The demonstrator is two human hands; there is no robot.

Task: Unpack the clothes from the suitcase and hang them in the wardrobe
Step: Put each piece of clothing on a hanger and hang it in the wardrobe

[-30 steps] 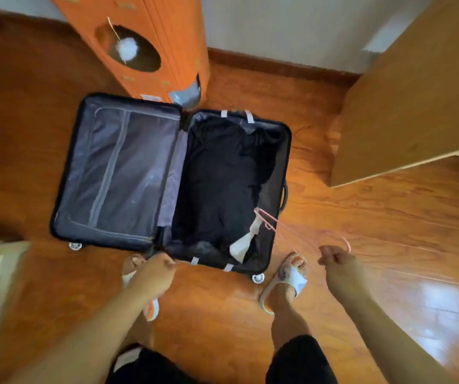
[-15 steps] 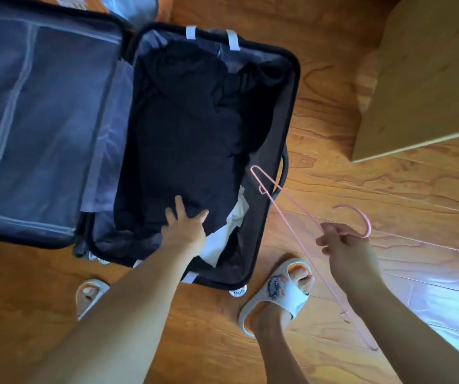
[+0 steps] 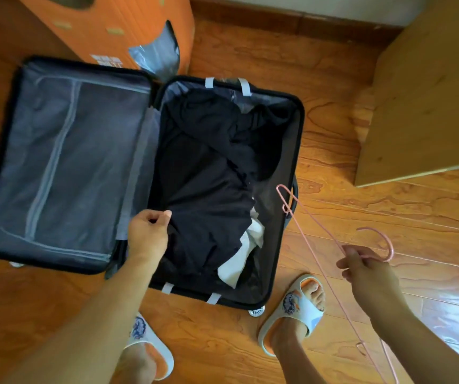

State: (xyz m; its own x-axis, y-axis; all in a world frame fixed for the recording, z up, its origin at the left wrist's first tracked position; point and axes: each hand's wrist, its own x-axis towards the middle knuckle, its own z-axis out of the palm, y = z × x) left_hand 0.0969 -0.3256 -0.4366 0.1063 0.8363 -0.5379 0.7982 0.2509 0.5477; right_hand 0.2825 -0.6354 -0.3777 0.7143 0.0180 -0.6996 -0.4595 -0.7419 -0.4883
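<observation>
A black suitcase (image 3: 294, 151) lies open on the wooden floor. Its right half holds a heap of black clothes (image 3: 209, 176) with a white garment (image 3: 239, 259) showing at the near end. The left half (image 3: 62, 162) is a zipped grey lining panel. My left hand (image 3: 148, 234) pinches the near-left edge of the black garment between thumb and fingers. My right hand (image 3: 366, 270) grips a thin pink wire hanger (image 3: 314, 234) near its hook, to the right of the suitcase and above the floor.
An orange cabinet-like box (image 3: 117, 20) stands behind the suitcase. A light wooden furniture panel (image 3: 427, 101) is at the right. My feet in white slippers (image 3: 297, 309) stand at the suitcase's near edge. A baseboard and wall run along the back.
My left hand went from resting flat on the black clothes to pinching their edge, further left. The camera has pulled back. My right hand keeps the hanger in about the same place.
</observation>
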